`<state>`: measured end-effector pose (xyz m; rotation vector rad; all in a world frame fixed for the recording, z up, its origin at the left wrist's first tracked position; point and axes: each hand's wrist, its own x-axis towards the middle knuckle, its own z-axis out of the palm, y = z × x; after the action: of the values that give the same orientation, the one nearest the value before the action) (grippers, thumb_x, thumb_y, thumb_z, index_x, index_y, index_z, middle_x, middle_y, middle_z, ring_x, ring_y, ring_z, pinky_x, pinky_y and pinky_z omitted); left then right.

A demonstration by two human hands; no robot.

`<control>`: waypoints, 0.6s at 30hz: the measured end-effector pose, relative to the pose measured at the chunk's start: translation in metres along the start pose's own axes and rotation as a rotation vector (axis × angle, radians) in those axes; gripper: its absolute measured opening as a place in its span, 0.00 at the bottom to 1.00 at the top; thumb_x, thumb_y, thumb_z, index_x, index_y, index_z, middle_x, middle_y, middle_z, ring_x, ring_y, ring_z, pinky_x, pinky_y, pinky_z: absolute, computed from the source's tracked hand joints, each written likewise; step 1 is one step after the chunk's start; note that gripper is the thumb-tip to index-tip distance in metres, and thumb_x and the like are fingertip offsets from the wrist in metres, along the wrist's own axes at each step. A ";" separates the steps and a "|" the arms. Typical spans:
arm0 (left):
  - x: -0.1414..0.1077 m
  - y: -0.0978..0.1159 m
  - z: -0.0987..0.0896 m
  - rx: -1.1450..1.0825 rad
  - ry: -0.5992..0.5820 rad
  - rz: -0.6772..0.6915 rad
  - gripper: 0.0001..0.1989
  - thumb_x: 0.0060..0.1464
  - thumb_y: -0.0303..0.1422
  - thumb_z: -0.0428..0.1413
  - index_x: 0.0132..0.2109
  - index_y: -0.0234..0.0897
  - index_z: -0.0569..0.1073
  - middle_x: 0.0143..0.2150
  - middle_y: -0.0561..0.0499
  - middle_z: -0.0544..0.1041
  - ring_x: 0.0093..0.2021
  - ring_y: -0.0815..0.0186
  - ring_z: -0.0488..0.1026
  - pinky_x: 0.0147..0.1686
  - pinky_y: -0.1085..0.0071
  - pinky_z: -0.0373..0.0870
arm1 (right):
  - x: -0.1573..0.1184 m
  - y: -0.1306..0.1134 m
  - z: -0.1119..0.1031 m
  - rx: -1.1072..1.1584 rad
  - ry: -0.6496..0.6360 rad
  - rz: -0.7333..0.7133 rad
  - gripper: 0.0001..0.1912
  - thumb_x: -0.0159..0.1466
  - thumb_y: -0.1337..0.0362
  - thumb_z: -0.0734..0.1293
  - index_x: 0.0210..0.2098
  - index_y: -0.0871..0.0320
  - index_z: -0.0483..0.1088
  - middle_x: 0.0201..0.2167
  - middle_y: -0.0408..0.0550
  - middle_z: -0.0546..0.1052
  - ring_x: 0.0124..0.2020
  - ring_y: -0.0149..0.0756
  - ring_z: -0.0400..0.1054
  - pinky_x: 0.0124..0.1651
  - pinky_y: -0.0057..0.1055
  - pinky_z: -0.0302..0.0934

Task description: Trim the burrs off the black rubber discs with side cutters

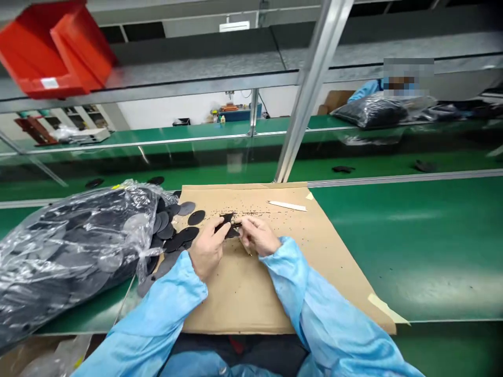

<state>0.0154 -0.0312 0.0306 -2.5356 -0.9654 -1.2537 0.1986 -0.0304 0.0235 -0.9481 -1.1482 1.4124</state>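
My left hand (209,245) is closed on a thin black disc (225,219), held up over the brown cardboard sheet (243,298). Close beside it, my right hand (257,235) pinches at the disc's right edge. A slim, pointed thing (249,250) sticks out below the right fingers; its kind is not clear. Left of my hands, several loose black discs (196,217) lie on the sheet and spill from a clear plastic bag (118,230) full of them. Small black bits are scattered across the sheet, and a white strip (287,206) lies at its far right.
Green worktop (393,225) extends on the right; tape (387,308) fixes the sheet's corner. A metal post (310,99) rises behind the sheet, below a shelf with a red bin (55,52). Beyond the partition, a person in blue (367,90) is near a filled plastic bag (371,111).
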 end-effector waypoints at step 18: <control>-0.014 -0.015 0.033 -0.978 -0.069 -0.961 0.21 0.60 0.43 0.49 0.53 0.33 0.65 0.30 0.48 0.75 0.27 0.66 0.74 0.26 0.72 0.73 | 0.005 0.026 -0.007 0.207 0.124 0.010 0.21 0.52 0.49 0.73 0.35 0.60 0.72 0.24 0.44 0.75 0.20 0.25 0.65 0.23 0.24 0.61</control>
<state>0.0217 -0.0131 -0.0025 -2.7675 -2.1691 -2.3555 0.1987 -0.0241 -0.0036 -0.8819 -0.8883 1.4298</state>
